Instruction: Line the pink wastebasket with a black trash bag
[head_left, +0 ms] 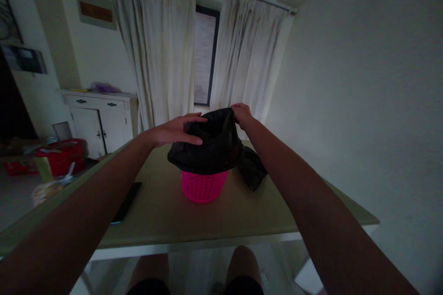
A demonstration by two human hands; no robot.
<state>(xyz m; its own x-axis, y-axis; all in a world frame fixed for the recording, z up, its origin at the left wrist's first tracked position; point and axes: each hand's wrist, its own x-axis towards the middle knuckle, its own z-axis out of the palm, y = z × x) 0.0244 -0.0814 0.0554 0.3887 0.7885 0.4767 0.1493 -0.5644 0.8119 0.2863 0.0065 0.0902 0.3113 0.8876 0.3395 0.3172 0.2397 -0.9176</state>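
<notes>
A pink woven basket [203, 186] stands on the table [166, 216] in front of me. A black plastic bag [211, 145] is draped over its top. My left hand [178, 130] lies on the bag's left side with fingers stretched out over it. My right hand [242, 115] pinches the bag's raised far edge, fingers closed on the plastic. A second crumpled black bag [252, 168] lies on the table just right of the basket.
A dark phone [127, 203] lies flat at the table's left. A white cabinet [98, 122] and a red bin [62, 156] stand at the left. Curtains [166, 55] hang behind, and a white wall [363, 101] is close on the right.
</notes>
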